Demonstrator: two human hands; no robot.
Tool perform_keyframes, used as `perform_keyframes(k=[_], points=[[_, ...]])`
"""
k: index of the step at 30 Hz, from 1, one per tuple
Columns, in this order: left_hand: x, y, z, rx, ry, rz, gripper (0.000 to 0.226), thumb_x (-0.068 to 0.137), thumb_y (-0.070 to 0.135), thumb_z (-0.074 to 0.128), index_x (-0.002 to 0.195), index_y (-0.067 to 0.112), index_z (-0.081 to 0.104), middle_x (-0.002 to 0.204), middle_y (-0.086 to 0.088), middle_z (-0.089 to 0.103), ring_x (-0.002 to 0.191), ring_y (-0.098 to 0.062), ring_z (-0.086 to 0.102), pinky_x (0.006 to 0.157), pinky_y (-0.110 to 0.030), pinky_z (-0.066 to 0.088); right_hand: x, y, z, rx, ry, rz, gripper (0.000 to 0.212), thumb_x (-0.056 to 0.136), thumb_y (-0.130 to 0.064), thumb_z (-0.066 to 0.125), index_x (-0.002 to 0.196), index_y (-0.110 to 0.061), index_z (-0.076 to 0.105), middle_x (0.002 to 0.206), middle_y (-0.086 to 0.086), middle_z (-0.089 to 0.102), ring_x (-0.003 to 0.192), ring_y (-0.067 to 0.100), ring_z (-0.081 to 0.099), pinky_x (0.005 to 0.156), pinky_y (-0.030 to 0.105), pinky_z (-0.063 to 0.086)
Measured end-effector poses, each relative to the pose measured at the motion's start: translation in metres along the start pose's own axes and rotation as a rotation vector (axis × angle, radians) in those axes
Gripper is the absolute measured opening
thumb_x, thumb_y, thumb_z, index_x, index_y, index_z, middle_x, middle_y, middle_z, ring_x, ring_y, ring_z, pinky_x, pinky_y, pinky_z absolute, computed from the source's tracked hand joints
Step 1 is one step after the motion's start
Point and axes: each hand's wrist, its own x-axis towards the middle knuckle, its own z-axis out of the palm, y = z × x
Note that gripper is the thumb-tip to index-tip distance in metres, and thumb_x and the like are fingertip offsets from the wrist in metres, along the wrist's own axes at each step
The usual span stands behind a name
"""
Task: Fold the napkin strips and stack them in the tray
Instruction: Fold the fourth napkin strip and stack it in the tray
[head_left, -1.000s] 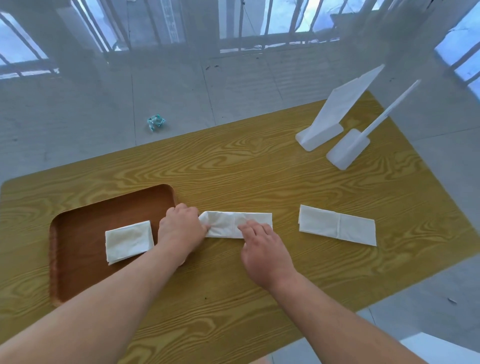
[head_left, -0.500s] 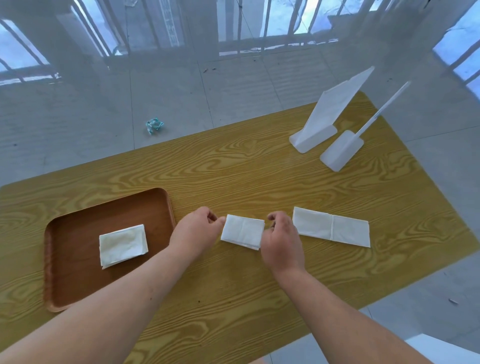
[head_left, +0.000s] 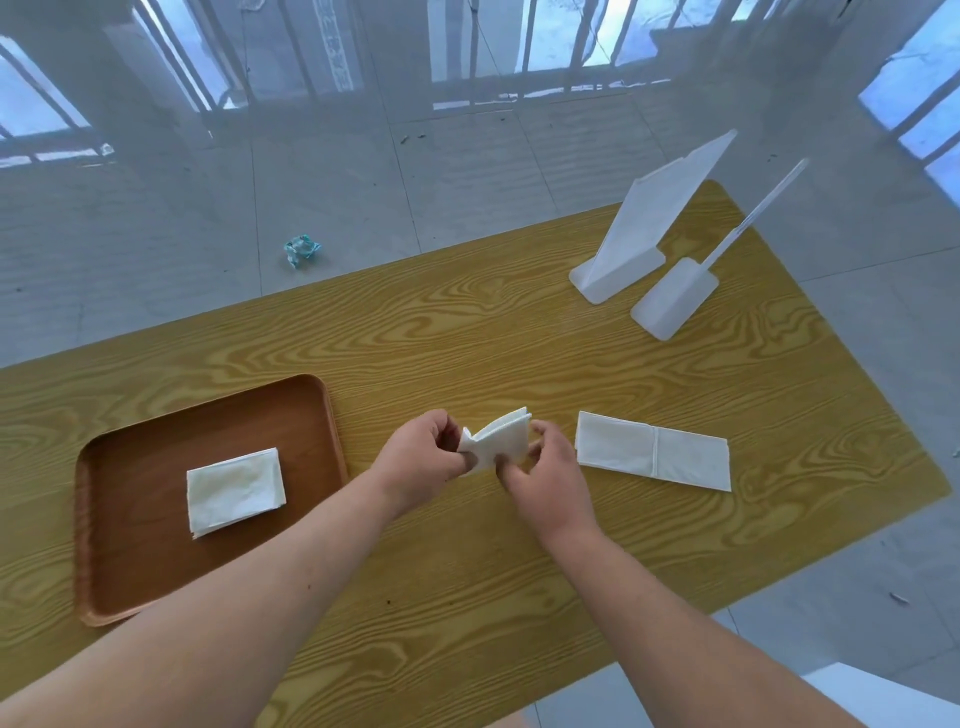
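A folded white napkin (head_left: 500, 439) is lifted off the wooden table (head_left: 519, 353), tilted up. My left hand (head_left: 423, 460) pinches its left edge and my right hand (head_left: 540, 467) grips its right and lower edge. To the left lies a brown tray (head_left: 130, 545) with a folded napkin (head_left: 236, 491) flat inside it. An unfolded white napkin strip (head_left: 653, 457) with a crease in the middle rests on the table just right of my right hand.
Two white plastic stands (head_left: 631, 244) (head_left: 675, 304) sit at the table's far right. A crumpled teal wrapper (head_left: 301, 249) lies on the tiled floor beyond the table's far edge. The table's near edge runs under my forearms.
The strip was folded in half between my hands, then raised off the table and tilted. Both hands moved slightly together and now grip it in the air.
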Motion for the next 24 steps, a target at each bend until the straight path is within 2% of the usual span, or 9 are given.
perform_keyframes(k=[2, 3, 6, 9, 13, 17, 19, 22, 24], points=[[-0.007, 0.003, -0.011, -0.301, -0.092, -0.036, 0.027, 0.083, -0.005, 0.081, 0.094, 0.011, 0.063, 0.073, 0.004, 0.065, 0.063, -0.009, 0.058, 0.058, -0.018, 0.051, 0.006, -0.01, 0.002, 0.268, -0.094, 0.118, 0.072, 0.089, -0.032, 0.077, 0.149, -0.018, 0.04, 0.119, 0.005, 0.063, 0.104, 0.02, 0.064, 0.093, 0.043, 0.055], [-0.01, 0.003, -0.018, -0.417, -0.143, -0.057, 0.029, 0.084, -0.01, 0.079, 0.099, 0.01, 0.064, 0.077, 0.001, 0.07, 0.066, -0.009, 0.064, 0.06, -0.019, 0.053, 0.009, -0.016, 0.004, 0.414, -0.176, 0.182, 0.066, 0.091, -0.029, 0.076, 0.147, -0.019, 0.042, 0.119, 0.007, 0.066, 0.1, 0.019, 0.066, 0.088, 0.041, 0.056], [-0.021, -0.001, -0.045, -0.487, -0.152, -0.097, 0.031, 0.085, -0.01, 0.078, 0.104, 0.013, 0.068, 0.086, -0.002, 0.075, 0.073, -0.013, 0.069, 0.064, -0.027, 0.053, 0.012, -0.036, 0.013, 0.774, -0.425, 0.332, 0.024, 0.095, -0.019, 0.071, 0.118, -0.013, 0.066, 0.096, 0.007, 0.071, 0.07, 0.017, 0.064, 0.064, 0.033, 0.052], [-0.036, -0.017, -0.074, -0.448, -0.026, -0.114, 0.02, 0.089, 0.0, 0.078, 0.105, 0.012, 0.077, 0.085, -0.001, 0.077, 0.067, -0.013, 0.067, 0.058, -0.025, 0.051, 0.009, -0.054, 0.035, 0.773, -0.502, 0.313, 0.009, 0.094, -0.011, 0.071, 0.103, -0.012, 0.069, 0.079, 0.003, 0.067, 0.054, 0.013, 0.055, 0.053, 0.028, 0.046], [-0.06, -0.046, -0.111, -0.508, 0.11, -0.155, 0.009, 0.093, 0.005, 0.076, 0.1, 0.012, 0.077, 0.078, 0.0, 0.073, 0.063, -0.012, 0.06, 0.054, -0.02, 0.048, -0.001, -0.086, 0.072, 0.742, -0.538, 0.368, 0.02, 0.094, -0.006, 0.068, 0.113, -0.011, 0.065, 0.077, 0.001, 0.067, 0.05, 0.01, 0.053, 0.048, 0.026, 0.044], [-0.089, -0.074, -0.152, -0.69, -0.051, -0.234, 0.022, 0.09, 0.01, 0.078, 0.111, 0.014, 0.078, 0.093, -0.004, 0.076, 0.073, -0.013, 0.067, 0.061, -0.023, 0.05, -0.018, -0.113, 0.108, 0.681, -0.816, 0.354, 0.031, 0.092, -0.023, 0.074, 0.12, -0.012, 0.07, 0.095, 0.007, 0.072, 0.07, 0.016, 0.063, 0.062, 0.03, 0.048], [-0.1, -0.091, -0.172, -0.744, -0.103, -0.23, 0.024, 0.09, 0.009, 0.077, 0.112, 0.016, 0.08, 0.093, -0.003, 0.079, 0.071, -0.01, 0.071, 0.059, -0.02, 0.052, -0.026, -0.125, 0.127, 0.662, -0.891, 0.347, 0.033, 0.091, -0.02, 0.075, 0.122, -0.007, 0.071, 0.105, 0.012, 0.072, 0.078, 0.021, 0.064, 0.065, 0.032, 0.046], [-0.107, -0.111, -0.187, -0.671, 0.041, -0.266, 0.02, 0.093, 0.007, 0.075, 0.111, 0.015, 0.081, 0.094, -0.004, 0.075, 0.066, -0.01, 0.063, 0.06, -0.022, 0.047, -0.032, -0.138, 0.147, 0.607, -0.8, 0.365, 0.036, 0.092, -0.013, 0.073, 0.125, 0.001, 0.069, 0.107, 0.015, 0.07, 0.084, 0.025, 0.059, 0.065, 0.031, 0.042], [-0.112, -0.126, -0.199, -0.676, 0.09, -0.28, 0.021, 0.092, 0.007, 0.077, 0.112, 0.015, 0.08, 0.097, -0.007, 0.074, 0.066, -0.011, 0.061, 0.06, -0.023, 0.045, -0.036, -0.148, 0.161, 0.534, -0.764, 0.326, 0.04, 0.091, -0.016, 0.075, 0.125, 0.003, 0.065, 0.107, 0.013, 0.072, 0.092, 0.025, 0.059, 0.071, 0.033, 0.044]])
